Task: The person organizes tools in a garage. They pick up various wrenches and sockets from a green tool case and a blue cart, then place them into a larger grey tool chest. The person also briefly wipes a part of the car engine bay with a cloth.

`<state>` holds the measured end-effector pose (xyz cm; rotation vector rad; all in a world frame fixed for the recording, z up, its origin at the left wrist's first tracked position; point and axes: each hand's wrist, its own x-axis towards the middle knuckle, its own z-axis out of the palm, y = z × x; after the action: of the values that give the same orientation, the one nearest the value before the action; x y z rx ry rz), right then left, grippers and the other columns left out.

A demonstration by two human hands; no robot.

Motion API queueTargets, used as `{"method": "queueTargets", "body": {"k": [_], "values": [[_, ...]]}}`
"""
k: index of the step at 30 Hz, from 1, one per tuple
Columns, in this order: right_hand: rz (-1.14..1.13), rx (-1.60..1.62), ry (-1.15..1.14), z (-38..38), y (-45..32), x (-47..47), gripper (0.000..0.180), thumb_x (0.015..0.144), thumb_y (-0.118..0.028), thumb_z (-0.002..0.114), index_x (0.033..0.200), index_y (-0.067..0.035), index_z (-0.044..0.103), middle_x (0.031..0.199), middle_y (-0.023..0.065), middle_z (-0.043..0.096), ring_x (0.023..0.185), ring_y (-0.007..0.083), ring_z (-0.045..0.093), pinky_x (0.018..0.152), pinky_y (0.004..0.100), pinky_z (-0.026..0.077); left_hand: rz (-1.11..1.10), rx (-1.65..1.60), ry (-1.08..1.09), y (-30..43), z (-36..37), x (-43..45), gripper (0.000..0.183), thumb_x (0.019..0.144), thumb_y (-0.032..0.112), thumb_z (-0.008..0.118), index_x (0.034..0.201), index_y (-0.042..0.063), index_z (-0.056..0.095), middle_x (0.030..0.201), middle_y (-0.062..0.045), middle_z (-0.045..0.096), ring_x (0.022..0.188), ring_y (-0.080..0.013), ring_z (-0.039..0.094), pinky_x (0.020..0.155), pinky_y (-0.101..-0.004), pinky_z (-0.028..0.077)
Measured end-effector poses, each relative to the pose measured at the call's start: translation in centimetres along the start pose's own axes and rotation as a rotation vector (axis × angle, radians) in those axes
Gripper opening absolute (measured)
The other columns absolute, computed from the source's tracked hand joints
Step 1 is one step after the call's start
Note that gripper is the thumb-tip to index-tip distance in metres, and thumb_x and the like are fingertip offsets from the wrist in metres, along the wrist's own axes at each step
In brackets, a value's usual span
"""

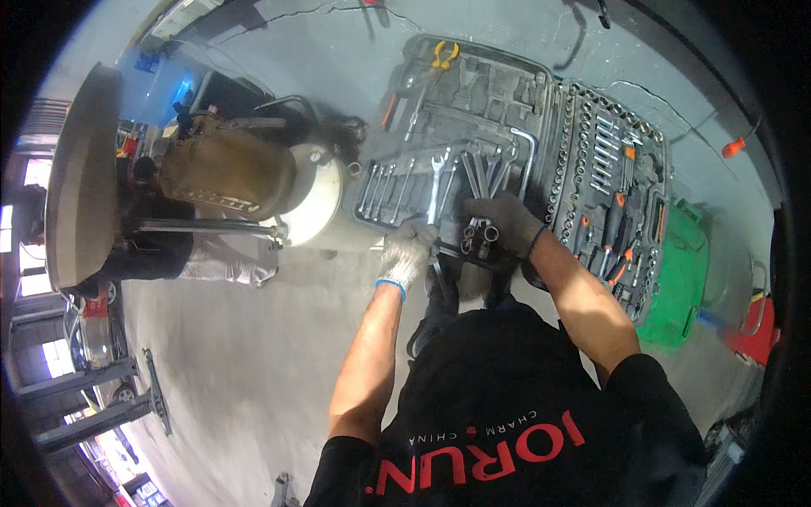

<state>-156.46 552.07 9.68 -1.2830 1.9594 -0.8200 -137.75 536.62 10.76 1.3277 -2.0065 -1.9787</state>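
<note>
My left hand (408, 248), in a pale knit glove with a blue cuff edge, is closed on the lower part of a combination wrench (435, 190), its open end pointing up. My right hand (504, 222), in a darker, dirty glove, grips a bundle of combination wrenches (479, 174); ring ends show below the fist. Both hands are over the near edge of an opened tool case (481, 70). Several smaller wrenches (386, 190) lie in its slots to the left. An L-shaped bar (529, 149) and yellow-handled pliers (445, 56) rest in the same half.
The case's right half (662, 158) holds sockets (605, 152), and orange-and-black screwdrivers (613, 218). A green bin (681, 279) stands beneath it. Left are a white drum (317, 190) and a brown, dirty machine part (228, 165). An orange-handled tool (734, 147) hangs by the wall.
</note>
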Motion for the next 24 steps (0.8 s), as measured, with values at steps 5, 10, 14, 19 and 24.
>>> {"method": "queueTargets", "body": {"k": [5,10,14,19,24], "values": [[0.457,0.92,0.017,-0.7,1.6,0.3,0.026,0.082,-0.016,0.074,0.105,-0.003,0.072,0.084,0.0079,0.068,0.072,0.0164,0.062,0.065,0.0318,0.051,0.055,0.044,0.085,-2.4,1.5,1.6,0.03,0.095,0.018,0.066,0.116,-0.004,0.064,0.077,-0.006,0.066,0.06,-0.0113,0.06,0.053,-0.0262,0.052],[0.094,0.687,-0.015,-1.1,2.0,0.2,0.033,0.08,-0.028,0.076,0.095,0.001,0.072,0.077,0.0063,0.067,0.066,0.0138,0.061,0.062,0.0321,0.049,0.014,0.005,0.098,2.1,2.7,0.3,0.03,0.099,0.02,0.06,0.119,-0.001,0.066,0.079,-0.008,0.067,0.056,-0.0135,0.06,0.053,-0.0279,0.052],[-0.123,0.475,-0.003,-0.1,3.8,1.1,0.039,0.08,-0.033,0.073,0.096,0.002,0.07,0.075,0.0101,0.067,0.067,0.0172,0.062,0.066,0.0352,0.049,0.321,0.323,0.18,1.5,2.0,1.2,0.034,0.098,0.026,0.058,0.122,0.005,0.068,0.103,-0.012,0.072,0.093,-0.0202,0.066,0.084,-0.0353,0.051],[-0.222,0.376,-0.062,0.4,3.9,0.5,0.031,0.085,-0.032,0.069,0.097,-0.003,0.071,0.073,0.0148,0.067,0.062,0.0187,0.061,0.063,0.0357,0.049,0.276,0.164,0.078,5.2,3.7,0.7,0.035,0.096,0.03,0.064,0.12,0.006,0.07,0.095,-0.009,0.072,0.077,-0.016,0.067,0.07,-0.0298,0.053],[-0.028,0.273,-0.177,-1.5,0.2,-1.0,0.026,0.088,-0.031,0.069,0.098,-0.007,0.072,0.073,0.0131,0.067,0.059,0.0183,0.061,0.058,0.0339,0.048,0.142,0.049,0.03,7.4,4.3,-0.2,0.038,0.086,0.028,0.074,0.113,0.002,0.066,0.073,-0.002,0.064,0.059,-0.0101,0.055,0.052,-0.0279,0.043]]}}
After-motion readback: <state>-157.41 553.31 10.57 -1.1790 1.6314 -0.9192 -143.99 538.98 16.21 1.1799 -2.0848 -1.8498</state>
